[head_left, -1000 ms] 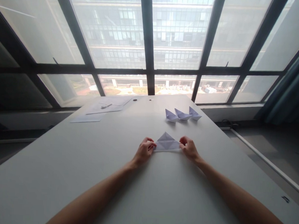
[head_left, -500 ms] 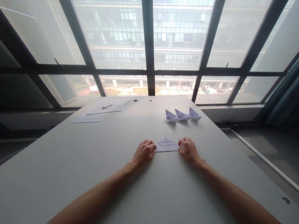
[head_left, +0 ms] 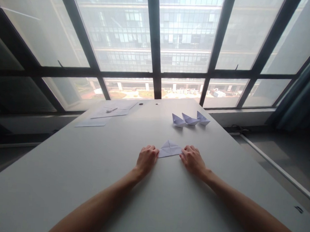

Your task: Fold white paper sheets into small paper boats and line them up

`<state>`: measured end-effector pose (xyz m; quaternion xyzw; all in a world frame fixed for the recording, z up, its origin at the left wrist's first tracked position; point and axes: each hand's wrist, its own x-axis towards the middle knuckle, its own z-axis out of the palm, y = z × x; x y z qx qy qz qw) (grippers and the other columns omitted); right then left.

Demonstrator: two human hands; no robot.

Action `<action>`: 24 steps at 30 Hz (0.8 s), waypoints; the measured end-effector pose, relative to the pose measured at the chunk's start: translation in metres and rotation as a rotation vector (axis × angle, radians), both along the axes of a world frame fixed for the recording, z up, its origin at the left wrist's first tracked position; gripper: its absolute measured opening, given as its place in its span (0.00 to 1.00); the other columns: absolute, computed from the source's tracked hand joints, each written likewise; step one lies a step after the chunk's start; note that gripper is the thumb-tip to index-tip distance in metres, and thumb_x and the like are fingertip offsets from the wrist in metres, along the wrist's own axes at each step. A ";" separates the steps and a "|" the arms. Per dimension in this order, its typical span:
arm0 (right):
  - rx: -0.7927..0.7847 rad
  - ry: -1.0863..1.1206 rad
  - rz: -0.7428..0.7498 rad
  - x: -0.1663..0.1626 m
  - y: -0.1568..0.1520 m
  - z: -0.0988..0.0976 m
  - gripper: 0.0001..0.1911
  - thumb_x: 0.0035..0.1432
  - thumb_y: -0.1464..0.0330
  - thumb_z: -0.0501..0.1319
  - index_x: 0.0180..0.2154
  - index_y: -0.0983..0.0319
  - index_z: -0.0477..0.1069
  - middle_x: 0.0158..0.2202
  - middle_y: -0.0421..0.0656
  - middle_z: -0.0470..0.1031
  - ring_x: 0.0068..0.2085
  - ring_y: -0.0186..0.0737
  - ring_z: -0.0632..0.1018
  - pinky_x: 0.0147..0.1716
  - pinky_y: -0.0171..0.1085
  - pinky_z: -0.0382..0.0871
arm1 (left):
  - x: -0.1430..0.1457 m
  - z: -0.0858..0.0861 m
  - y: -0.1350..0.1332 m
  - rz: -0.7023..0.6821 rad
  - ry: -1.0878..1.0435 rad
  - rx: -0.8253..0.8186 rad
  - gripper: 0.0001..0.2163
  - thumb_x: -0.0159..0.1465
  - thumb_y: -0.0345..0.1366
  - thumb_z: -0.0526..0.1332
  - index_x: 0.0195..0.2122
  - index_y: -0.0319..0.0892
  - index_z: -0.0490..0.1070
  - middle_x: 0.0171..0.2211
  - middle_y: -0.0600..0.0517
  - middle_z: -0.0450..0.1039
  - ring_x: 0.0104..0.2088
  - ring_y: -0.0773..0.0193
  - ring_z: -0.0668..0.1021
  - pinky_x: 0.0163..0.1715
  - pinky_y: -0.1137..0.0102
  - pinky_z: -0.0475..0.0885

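A folded sheet of white paper (head_left: 169,149) lies low on the table between my hands, its peak pointing away from me and a straight folded edge on the near side. At its left end, my left hand (head_left: 147,157) is closed with the fingers pinching the corner. My right hand (head_left: 193,159) grips the opposite corner, fingers curled. The fingertips under the paper are hidden. Beyond my right hand stand three folded paper boats (head_left: 190,119) in a slanting row, not touched by either hand.
On the white table's (head_left: 88,168) far left lie flat sheets of paper (head_left: 94,122), with a small white stick-like object (head_left: 111,110) on top. Large framed windows (head_left: 185,34) rise behind the table. A dark curtain (head_left: 301,90) hangs at the right.
The folded paper has shifted slightly left and tilted, its right end now higher. My right hand has moved left with it; my left hand has moved a little. The boats stay put.
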<state>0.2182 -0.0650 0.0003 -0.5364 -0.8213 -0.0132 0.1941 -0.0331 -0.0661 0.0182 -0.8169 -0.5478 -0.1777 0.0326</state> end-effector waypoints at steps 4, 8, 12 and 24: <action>-0.003 -0.013 0.007 -0.002 -0.001 0.002 0.08 0.66 0.66 0.58 0.39 0.61 0.75 0.42 0.50 0.74 0.47 0.49 0.71 0.48 0.42 0.62 | 0.000 0.003 0.001 -0.068 -0.041 -0.042 0.10 0.67 0.27 0.58 0.33 0.44 0.78 0.36 0.46 0.75 0.40 0.55 0.74 0.43 0.63 0.67; -0.015 0.010 0.016 -0.003 -0.002 0.004 0.08 0.66 0.67 0.59 0.35 0.61 0.75 0.40 0.50 0.73 0.44 0.47 0.71 0.48 0.41 0.63 | 0.003 0.002 -0.001 -0.074 0.016 -0.013 0.10 0.69 0.31 0.57 0.34 0.42 0.77 0.35 0.46 0.74 0.39 0.55 0.74 0.44 0.63 0.68; -0.029 0.054 0.047 -0.003 -0.003 0.005 0.11 0.66 0.69 0.57 0.31 0.61 0.75 0.38 0.48 0.72 0.43 0.45 0.72 0.46 0.40 0.65 | 0.004 0.000 -0.003 -0.048 0.030 -0.022 0.10 0.69 0.40 0.60 0.38 0.40 0.75 0.38 0.45 0.73 0.42 0.54 0.74 0.44 0.64 0.69; -0.059 0.202 0.206 -0.004 -0.002 -0.005 0.16 0.62 0.65 0.63 0.51 0.61 0.72 0.48 0.49 0.74 0.51 0.48 0.71 0.51 0.43 0.68 | 0.007 0.009 -0.006 0.099 0.162 -0.089 0.16 0.69 0.47 0.59 0.44 0.38 0.74 0.42 0.44 0.73 0.45 0.52 0.74 0.39 0.65 0.72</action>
